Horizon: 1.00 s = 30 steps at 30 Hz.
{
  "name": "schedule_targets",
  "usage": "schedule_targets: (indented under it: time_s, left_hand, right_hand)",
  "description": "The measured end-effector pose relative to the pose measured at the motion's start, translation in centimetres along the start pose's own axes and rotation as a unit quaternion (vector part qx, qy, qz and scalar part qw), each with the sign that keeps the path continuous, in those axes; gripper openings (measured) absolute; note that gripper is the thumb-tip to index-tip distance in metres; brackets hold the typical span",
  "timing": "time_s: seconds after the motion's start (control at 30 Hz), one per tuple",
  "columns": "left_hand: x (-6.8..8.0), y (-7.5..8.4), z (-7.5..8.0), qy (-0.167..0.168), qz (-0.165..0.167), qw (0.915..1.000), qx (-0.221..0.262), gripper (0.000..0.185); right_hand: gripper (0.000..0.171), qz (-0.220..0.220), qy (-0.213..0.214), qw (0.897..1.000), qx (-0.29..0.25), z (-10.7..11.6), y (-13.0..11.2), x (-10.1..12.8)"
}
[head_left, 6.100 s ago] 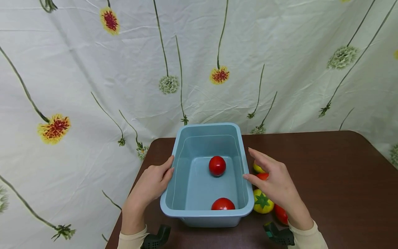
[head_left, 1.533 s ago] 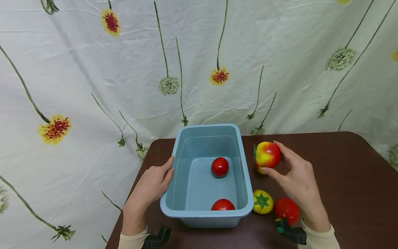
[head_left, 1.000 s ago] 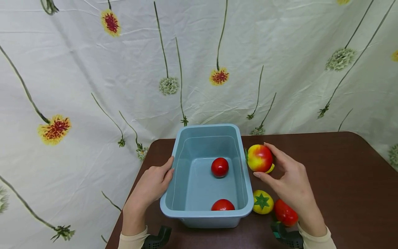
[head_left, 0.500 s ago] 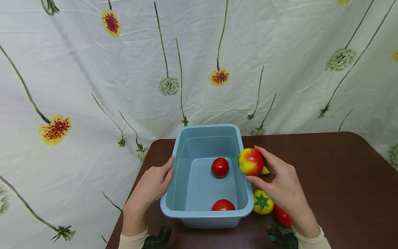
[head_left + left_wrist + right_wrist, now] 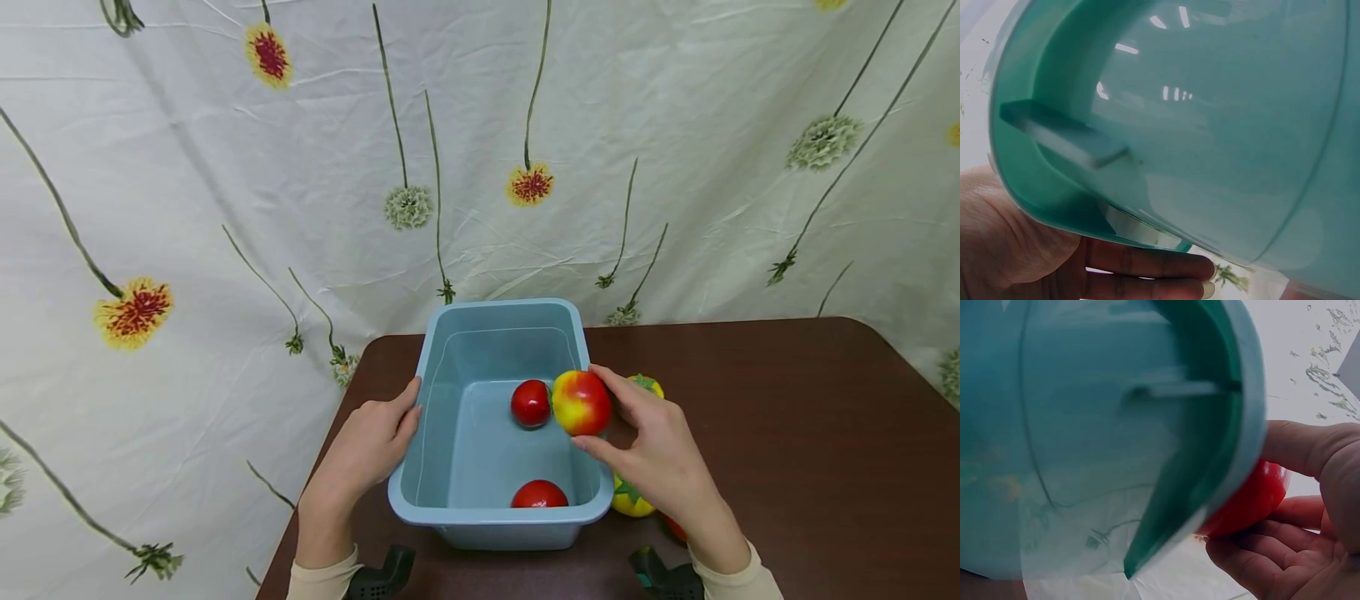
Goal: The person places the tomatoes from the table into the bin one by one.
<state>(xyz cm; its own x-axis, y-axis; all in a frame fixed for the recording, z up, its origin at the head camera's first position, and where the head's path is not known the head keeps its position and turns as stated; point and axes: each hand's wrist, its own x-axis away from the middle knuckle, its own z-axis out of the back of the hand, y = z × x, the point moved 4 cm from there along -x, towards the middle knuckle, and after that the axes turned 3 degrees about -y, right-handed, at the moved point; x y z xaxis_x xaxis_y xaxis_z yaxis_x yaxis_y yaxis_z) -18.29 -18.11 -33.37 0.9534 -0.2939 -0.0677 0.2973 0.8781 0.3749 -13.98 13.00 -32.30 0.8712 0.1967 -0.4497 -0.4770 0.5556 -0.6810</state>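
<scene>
**Red-and-yellow fruit held over the blue tub's right rim**

The dark brown surface (image 5: 787, 417) carries everything, backed by a pale cloth printed with flowers (image 5: 225, 208). One light blue tub (image 5: 501, 521) stands near the front edge: rectangular, rounded at the corners, with a broad rolled rim.

The left hand (image 5: 367, 446) rests flat against the tub's left wall, fingers straight along the rim; that grip is open, only pressing. The left wrist view shows those fingers under the rim's lip.

The right hand (image 5: 651, 450) has its grip curled round the two-tone fruit (image 5: 581, 403), thumb below and fingers behind. This fruit is round and glossy, red on top shading to yellow on the near left side. It hangs just above the tub's right rim, inside the edge, close beside one of the red tomatoes.

Count: two red tomatoes in the tub, one at mid-floor (image 5: 530, 403), one against the near wall (image 5: 539, 495). Outside, on the right, two yellow tomatoes with green calyxes, one beyond the hand (image 5: 647, 385), one beneath it (image 5: 628, 502), and a sliver of one red piece (image 5: 672, 526) by the wrist.
</scene>
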Motion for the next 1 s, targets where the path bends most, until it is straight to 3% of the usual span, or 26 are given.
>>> schedule_targets:
  time_s: [0.4,1.0]
  left_hand:
    - [0.0,0.0,0.0,0.003,-0.005,1.0000,0.000,0.051]
    - [0.0,-0.1,-0.1,0.005,-0.005,1.0000,-0.001,0.051]
  right_hand:
    - [0.077,-0.006,-0.023,0.999,0.029,-1.4,-0.3,0.0]
    - [0.077,-0.014,-0.036,0.998,0.045,-1.6,-0.6,-0.2]
